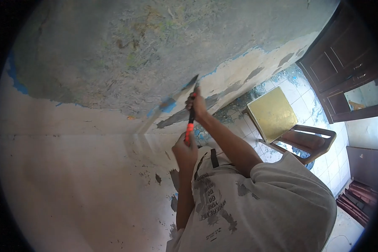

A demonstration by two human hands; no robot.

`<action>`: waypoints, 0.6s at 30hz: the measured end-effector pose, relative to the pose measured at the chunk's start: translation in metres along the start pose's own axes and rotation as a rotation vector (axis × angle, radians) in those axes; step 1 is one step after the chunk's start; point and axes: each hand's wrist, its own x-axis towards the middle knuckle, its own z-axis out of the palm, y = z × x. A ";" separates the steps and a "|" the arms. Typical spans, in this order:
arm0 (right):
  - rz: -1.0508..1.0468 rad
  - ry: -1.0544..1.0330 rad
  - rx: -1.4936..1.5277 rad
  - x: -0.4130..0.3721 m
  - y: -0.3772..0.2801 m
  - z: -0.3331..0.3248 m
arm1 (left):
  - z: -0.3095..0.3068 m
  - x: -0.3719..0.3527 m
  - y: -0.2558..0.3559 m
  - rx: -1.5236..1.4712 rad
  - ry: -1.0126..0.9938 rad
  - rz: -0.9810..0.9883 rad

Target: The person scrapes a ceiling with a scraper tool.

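Observation:
My right hand (198, 106) is wrapped round the upper black part of a scraper's handle. Below it, my left hand (185, 152) grips the red lower end of the same scraper (190, 127). Its thin dark blade is against or very close over the wall (147, 54), by the ragged border between rough grey plaster and pale paint. A blue paint patch (169, 105) shows just left of the blade. Motion blurs the tool's head slightly.
A wooden chair (274, 115) with a yellowish seat stands on the tiled floor to the right. Paint flakes litter the tiles along the wall's foot. Dark wooden cabinets (338, 63) stand at the far right. Dark red folded material (357, 199) lies at the lower right.

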 end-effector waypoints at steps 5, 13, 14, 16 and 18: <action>0.028 -0.033 -0.003 0.007 -0.009 -0.013 | 0.011 0.002 0.005 -0.012 -0.036 -0.004; 0.008 -0.029 0.005 0.011 -0.019 -0.015 | 0.014 0.010 0.011 0.043 -0.056 0.058; 0.016 -0.027 -0.009 0.007 -0.014 -0.013 | 0.012 0.007 0.009 0.020 -0.048 0.042; 0.042 -0.003 -0.028 0.003 -0.007 -0.009 | 0.000 0.001 0.000 -0.015 -0.032 0.010; 0.029 0.023 -0.038 0.001 -0.006 -0.006 | 0.002 0.006 0.001 0.025 -0.051 0.020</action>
